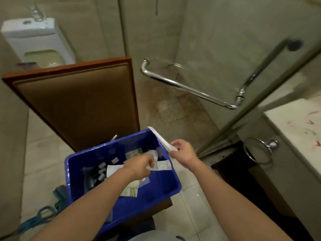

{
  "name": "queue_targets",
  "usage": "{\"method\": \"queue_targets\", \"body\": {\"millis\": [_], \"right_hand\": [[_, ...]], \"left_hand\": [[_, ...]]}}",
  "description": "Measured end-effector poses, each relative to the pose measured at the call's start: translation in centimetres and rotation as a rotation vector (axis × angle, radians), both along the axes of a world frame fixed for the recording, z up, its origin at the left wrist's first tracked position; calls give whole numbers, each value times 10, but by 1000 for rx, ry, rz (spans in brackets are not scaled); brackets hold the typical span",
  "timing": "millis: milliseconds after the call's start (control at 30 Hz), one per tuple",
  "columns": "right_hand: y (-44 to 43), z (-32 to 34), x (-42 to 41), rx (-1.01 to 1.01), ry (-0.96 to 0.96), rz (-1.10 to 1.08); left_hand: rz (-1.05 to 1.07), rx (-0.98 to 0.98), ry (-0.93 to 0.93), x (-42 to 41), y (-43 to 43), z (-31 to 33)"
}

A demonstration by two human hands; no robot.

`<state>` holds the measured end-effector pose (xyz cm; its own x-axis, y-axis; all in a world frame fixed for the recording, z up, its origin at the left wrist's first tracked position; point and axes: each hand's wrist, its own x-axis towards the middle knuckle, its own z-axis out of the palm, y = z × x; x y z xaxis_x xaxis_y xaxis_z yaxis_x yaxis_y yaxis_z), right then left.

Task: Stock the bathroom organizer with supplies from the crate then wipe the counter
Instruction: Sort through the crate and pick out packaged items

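Observation:
A blue plastic crate (161,185) sits low in front of me, holding several white sachets, small packets and dark items. My left hand (139,166) reaches into the crate and pinches a white sachet (163,166) near the right wall. My right hand (182,151) hovers over the crate's far right corner and grips a long thin white packet (159,137) that points up and to the left. The marble counter (298,126) with red marks lies at the right edge. No organizer is in view.
A brown padded chair back (78,101) stands just behind the crate. A toilet (38,40) is at far left, and a glass shower door with a chrome handle (189,89) at centre right. A chrome towel ring (258,150) hangs under the counter. A teal cloth (59,193) lies left of the crate.

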<state>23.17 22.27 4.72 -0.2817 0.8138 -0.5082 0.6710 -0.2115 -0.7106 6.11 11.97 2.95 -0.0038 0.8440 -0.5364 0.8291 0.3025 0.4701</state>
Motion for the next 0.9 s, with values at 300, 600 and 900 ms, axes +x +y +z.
{"method": "queue_targets", "body": {"millis": [300, 600, 900], "right_hand": [[-24, 53, 139, 129, -4, -241], [-78, 102, 276, 262, -57, -419], [-132, 132, 392, 364, -82, -646]], "left_hand": [[-254, 168, 44, 110, 24, 49], [-528, 350, 81, 242, 22, 99], [-705, 502, 59, 355, 14, 133]]}}
